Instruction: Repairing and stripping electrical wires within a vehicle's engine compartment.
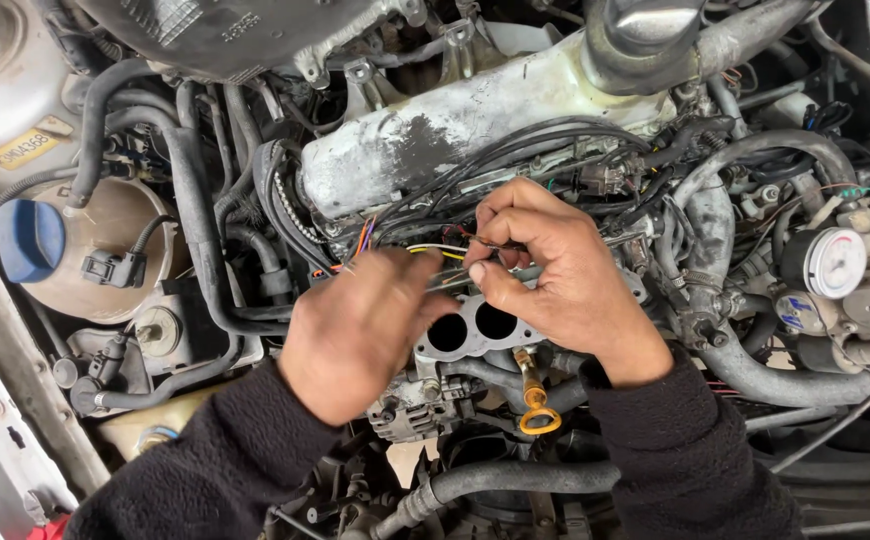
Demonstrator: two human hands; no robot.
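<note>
I look down into a car's engine bay. My left hand [360, 330] and my right hand [555, 275] meet over the middle of the engine, both pinching a bundle of thin coloured wires [435, 250] that runs out from under the pale, worn metal manifold [455, 135]. My right fingers are curled tight on the wires. My left hand is blurred, its fingers closed on the same bundle. Just below the hands lies a metal flange with two round ports [470, 325]. Both arms wear dark fleece sleeves.
A yellow dipstick loop [538, 415] stands below my right hand. A round reservoir with a blue cap [30, 240] sits at the left. Black hoses [195, 220] curve around the engine, a thick grey hose [755, 370] passes at the right, and an alternator [420, 405] sits low.
</note>
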